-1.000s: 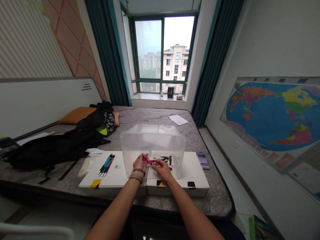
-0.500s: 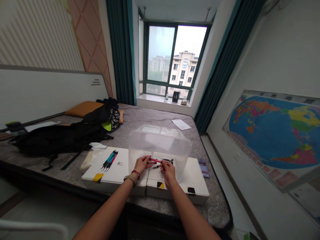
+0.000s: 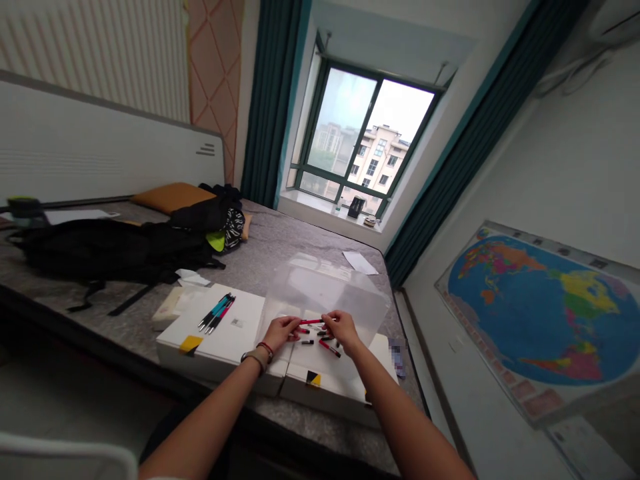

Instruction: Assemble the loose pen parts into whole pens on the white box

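My left hand (image 3: 281, 333) is closed on one end of a slim red pen (image 3: 312, 322), its fingertips pinching it. The other end sits in the fingers of my right hand (image 3: 343, 329), also closed, so the pen lies level between both hands. Whether it is whole or in parts is too small to tell. Below, several loose red and black pen pieces are scattered, among them a red piece with a black end (image 3: 330, 347) and a short black piece (image 3: 307, 342). Behind the hands stands a translucent plastic box (image 3: 350, 297), apparently on its side.
Several blue, black and red pens (image 3: 217, 313) lie side by side on a white box (image 3: 173, 340) to the left. Tissues (image 3: 193, 278) and a black backpack (image 3: 110, 250) are on the bed beyond. A white paper (image 3: 360, 263) lies farther back.
The view has tilted and shifted. My right hand has risen slightly off the loose pieces, so more of them show beneath it. Both hands still hold the red pen.
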### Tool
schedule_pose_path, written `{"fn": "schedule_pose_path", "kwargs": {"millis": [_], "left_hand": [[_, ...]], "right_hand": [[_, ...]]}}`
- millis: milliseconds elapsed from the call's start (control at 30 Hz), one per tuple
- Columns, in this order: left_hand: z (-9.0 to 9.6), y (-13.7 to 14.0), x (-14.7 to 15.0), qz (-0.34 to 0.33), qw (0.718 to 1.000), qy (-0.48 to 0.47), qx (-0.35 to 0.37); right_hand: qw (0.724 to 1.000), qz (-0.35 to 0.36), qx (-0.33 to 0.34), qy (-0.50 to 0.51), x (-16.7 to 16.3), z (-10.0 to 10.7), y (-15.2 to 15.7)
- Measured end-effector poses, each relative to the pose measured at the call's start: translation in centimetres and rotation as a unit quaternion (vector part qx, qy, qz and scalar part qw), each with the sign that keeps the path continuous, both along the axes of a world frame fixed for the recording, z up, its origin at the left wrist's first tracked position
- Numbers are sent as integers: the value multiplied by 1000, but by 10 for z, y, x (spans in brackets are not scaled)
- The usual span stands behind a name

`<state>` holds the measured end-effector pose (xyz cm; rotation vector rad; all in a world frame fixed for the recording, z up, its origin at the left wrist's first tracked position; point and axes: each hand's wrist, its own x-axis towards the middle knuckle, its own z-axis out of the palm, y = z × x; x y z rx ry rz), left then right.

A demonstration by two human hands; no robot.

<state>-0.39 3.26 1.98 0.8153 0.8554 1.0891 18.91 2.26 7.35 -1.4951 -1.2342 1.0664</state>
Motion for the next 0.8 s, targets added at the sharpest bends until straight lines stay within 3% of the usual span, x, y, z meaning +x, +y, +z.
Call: {"fn": "schedule_pose_path", "kwargs": {"millis": [200, 367, 500, 633, 733, 800], "left_hand": [[-6, 3, -1, 21, 1000, -15, -4], [-8, 3, -1, 23, 999, -26, 1], [-11, 4, -1, 15, 1000, -22, 11], [-12, 5, -2, 8, 1000, -17, 12], [-14, 6, -2, 1, 1000, 5, 16], [-16, 6, -2, -2, 999, 22, 23]], "right_hand": [[991, 59, 69, -100, 1, 10, 8], [992, 63, -50, -92, 1, 15, 7], [994, 57, -20, -90, 3, 16, 4], [992, 71, -60, -85, 4, 17, 1], [995, 54, -17, -83, 4, 19, 0], [996, 54, -25, -71, 5, 19, -1]]}}
